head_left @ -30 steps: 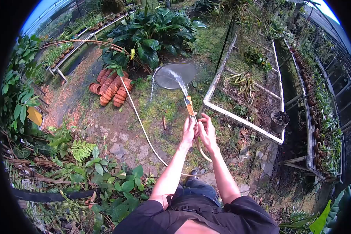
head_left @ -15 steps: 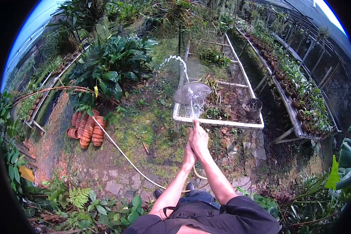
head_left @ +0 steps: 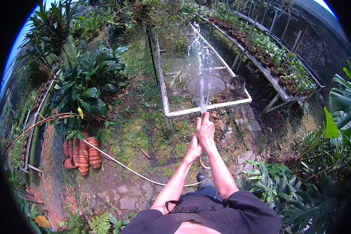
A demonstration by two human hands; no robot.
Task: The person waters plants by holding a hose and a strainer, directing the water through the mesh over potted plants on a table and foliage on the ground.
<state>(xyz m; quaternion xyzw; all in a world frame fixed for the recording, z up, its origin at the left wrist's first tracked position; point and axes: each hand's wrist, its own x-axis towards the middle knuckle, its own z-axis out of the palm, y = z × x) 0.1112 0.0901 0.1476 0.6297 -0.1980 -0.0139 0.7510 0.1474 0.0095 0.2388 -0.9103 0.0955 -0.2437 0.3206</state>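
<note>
Both hands are together in front of me, closed around the end of a pale hose [head_left: 121, 164]. My right hand [head_left: 206, 130] is the upper one, its thumb at the hose mouth. Just below and to the left, my left hand [head_left: 194, 147] wraps the hose, its fingers partly hidden. Water [head_left: 203, 102] sprays up and forward from the hands, fanning into a thin sheet [head_left: 206, 84] and breaking into drops over a white-framed bed [head_left: 206, 108]. The hose curves down from my hands and runs left across the ground.
Stacked terracotta pots [head_left: 84, 154] lie at the left below a large leafy plant [head_left: 89, 84]. A dark pot [head_left: 236, 85] stands within the frame's near right corner. A long bench [head_left: 277, 86] of potted plants runs along the right. Broad leaves [head_left: 343, 101] reach in from the right edge.
The view has turned to the right, and the framed bed and pots appear shifted. The spray now rises straighter and wider; before, it curved left. Both hands keep their hold on the hose.
</note>
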